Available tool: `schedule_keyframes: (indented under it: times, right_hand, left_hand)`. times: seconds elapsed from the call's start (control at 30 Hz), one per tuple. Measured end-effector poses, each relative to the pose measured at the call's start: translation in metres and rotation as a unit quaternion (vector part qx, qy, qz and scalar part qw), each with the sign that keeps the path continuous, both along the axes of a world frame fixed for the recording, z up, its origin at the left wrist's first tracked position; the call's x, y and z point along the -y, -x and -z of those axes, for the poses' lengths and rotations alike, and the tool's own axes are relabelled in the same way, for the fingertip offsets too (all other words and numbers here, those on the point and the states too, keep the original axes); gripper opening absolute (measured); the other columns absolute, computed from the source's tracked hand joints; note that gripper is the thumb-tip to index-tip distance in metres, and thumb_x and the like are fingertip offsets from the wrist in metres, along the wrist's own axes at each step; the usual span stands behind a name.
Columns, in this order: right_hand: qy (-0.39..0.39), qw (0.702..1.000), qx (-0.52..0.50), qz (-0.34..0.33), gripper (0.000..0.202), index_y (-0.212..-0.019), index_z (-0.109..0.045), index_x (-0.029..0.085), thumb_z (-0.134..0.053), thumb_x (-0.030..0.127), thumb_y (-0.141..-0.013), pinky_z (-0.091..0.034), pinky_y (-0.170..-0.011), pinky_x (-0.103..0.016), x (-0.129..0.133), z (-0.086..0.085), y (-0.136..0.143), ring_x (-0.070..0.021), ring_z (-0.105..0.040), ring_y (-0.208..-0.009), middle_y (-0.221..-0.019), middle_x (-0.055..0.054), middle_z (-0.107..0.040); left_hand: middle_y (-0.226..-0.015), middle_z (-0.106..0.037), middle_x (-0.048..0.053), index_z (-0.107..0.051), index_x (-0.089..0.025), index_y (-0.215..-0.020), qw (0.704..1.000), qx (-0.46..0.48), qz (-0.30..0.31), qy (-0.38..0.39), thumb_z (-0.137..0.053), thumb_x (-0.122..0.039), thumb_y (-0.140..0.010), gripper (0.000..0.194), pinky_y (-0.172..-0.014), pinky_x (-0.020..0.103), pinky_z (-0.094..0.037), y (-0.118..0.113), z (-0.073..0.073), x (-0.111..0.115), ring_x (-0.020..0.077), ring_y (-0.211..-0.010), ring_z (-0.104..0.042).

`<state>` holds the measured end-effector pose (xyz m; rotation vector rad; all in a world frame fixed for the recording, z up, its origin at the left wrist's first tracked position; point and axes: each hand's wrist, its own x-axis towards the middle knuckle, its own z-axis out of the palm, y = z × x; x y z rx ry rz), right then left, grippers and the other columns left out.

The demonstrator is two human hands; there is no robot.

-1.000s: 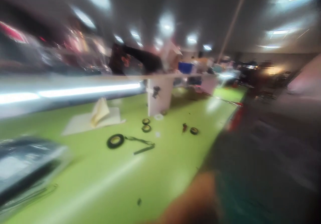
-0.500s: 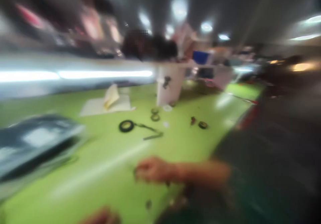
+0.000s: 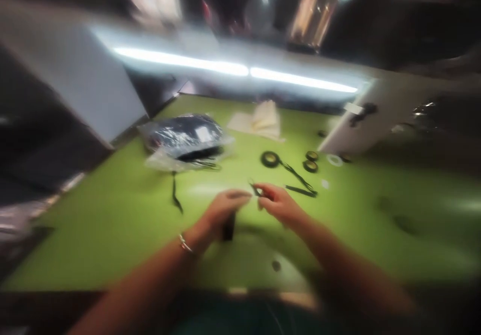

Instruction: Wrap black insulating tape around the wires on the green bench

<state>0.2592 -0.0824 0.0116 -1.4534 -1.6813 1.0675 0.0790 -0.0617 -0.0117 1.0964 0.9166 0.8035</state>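
Note:
Over the green table (image 3: 124,215), my left hand (image 3: 228,206) and my right hand (image 3: 275,201) are close together with fingertips nearly meeting. Between the right thumb and fingers is a small dark thin piece (image 3: 256,190), too blurred to name. The left fingers are pressed together; whether they grip anything is unclear. A dark object (image 3: 228,227) shows just below the left hand. Beyond the right hand lies a black strap (image 3: 300,191) near a black roll of tape (image 3: 270,159).
A clear plastic bag with dark contents (image 3: 188,134) lies at the back left, a dark strip (image 3: 175,195) before it. Pale cloth or paper (image 3: 265,119) is at the back. Two small rolls (image 3: 310,165) and a white ring (image 3: 334,160) sit near a white panel (image 3: 353,124).
The view has swung left and down. Both hands are now together at the centre; before, the right was lower over the table and the left only partly in view.

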Motion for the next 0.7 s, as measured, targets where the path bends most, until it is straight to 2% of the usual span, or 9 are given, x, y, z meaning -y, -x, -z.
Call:
schedule_keyframes:
  times: [0.1,0.2,0.33,0.4,0.5,0.6,0.7]
  right_hand:
    - [-0.018,1.0,-0.006,-0.018,0.042,-0.116,-0.06,0.013,-0.047,0.018,-0.076,-0.04,-0.058,-0.024,0.0,0.006,0.013,-0.0093,-0.046,-0.054,-0.064,0.002,-0.065]
    - [-0.028,0.999,0.002,-0.025,0.042,-0.119,-0.058,0.013,-0.047,0.018,-0.078,-0.042,-0.059,-0.024,0.001,0.011,0.02,-0.01,-0.048,-0.055,-0.065,0.001,-0.067]
    - [-0.02,0.999,0.003,-0.039,0.043,-0.122,-0.057,0.013,-0.047,0.018,-0.08,-0.044,-0.06,-0.025,0.004,0.013,0.022,-0.0106,-0.054,-0.057,-0.066,0.001,-0.068]
    - [-0.029,0.998,0.009,-0.048,0.043,-0.123,-0.057,0.013,-0.047,0.017,-0.08,-0.046,-0.062,-0.026,0.005,0.015,0.022,-0.0112,-0.057,-0.059,-0.067,0.0,-0.069]
    - [-0.069,0.995,0.037,-0.064,0.047,-0.127,-0.054,0.016,-0.047,0.016,-0.08,-0.048,-0.067,-0.027,0.009,0.022,0.022,-0.012,-0.06,-0.063,-0.073,0.0,-0.07]
    - [-0.125,0.984,0.114,-0.049,0.055,-0.135,-0.047,0.018,-0.048,0.016,-0.08,-0.049,-0.067,-0.028,0.016,0.03,0.025,-0.0142,-0.061,-0.065,-0.076,-0.001,-0.071]
    - [-0.181,0.964,0.192,-0.016,0.056,-0.14,-0.041,0.016,-0.045,0.019,-0.084,-0.048,-0.065,-0.03,0.023,0.034,0.029,-0.0174,-0.062,-0.065,-0.079,-0.005,-0.071]
  left_hand:
    - [-0.067,-0.066,0.003,-0.076,-0.014,-0.09,0.999,-0.017,-0.032,-0.013,-0.074,-0.029,-0.067,0.028,-0.061,0.025,-0.04,0.008,0.01,-0.001,0.0133,-0.062,-0.054]
    - [-0.08,-0.073,0.007,-0.076,-0.014,-0.092,0.998,-0.012,-0.049,-0.042,-0.073,-0.03,-0.069,0.028,-0.072,0.029,-0.045,0.013,0.015,-0.001,0.0185,-0.074,-0.062]
    - [-0.089,-0.074,0.009,-0.076,-0.013,-0.089,0.996,-0.004,0.006,-0.089,-0.07,-0.035,-0.075,0.027,-0.083,0.032,-0.046,0.014,0.012,0.001,0.0212,-0.084,-0.064]
    - [-0.084,-0.074,0.008,-0.076,-0.012,-0.085,0.995,-0.005,0.022,-0.1,-0.069,-0.035,-0.076,0.025,-0.081,0.031,-0.046,0.013,0.01,0.002,0.0207,-0.082,-0.064]
    - [-0.077,-0.072,0.008,-0.074,-0.011,-0.079,0.995,-0.014,0.007,-0.097,-0.071,-0.036,-0.075,0.025,-0.077,0.03,-0.047,0.011,0.011,0.004,0.0198,-0.077,-0.064]
    - [-0.072,-0.07,0.007,-0.071,-0.011,-0.073,0.993,-0.046,-0.039,-0.097,-0.073,-0.036,-0.071,0.025,-0.071,0.029,-0.047,0.005,0.015,0.008,0.0179,-0.071,-0.061]
    - [-0.067,-0.066,0.004,-0.068,-0.012,-0.068,0.986,-0.076,-0.1,-0.107,-0.072,-0.037,-0.07,0.026,-0.065,0.026,-0.044,0.0,0.02,0.01,0.0146,-0.065,-0.056]
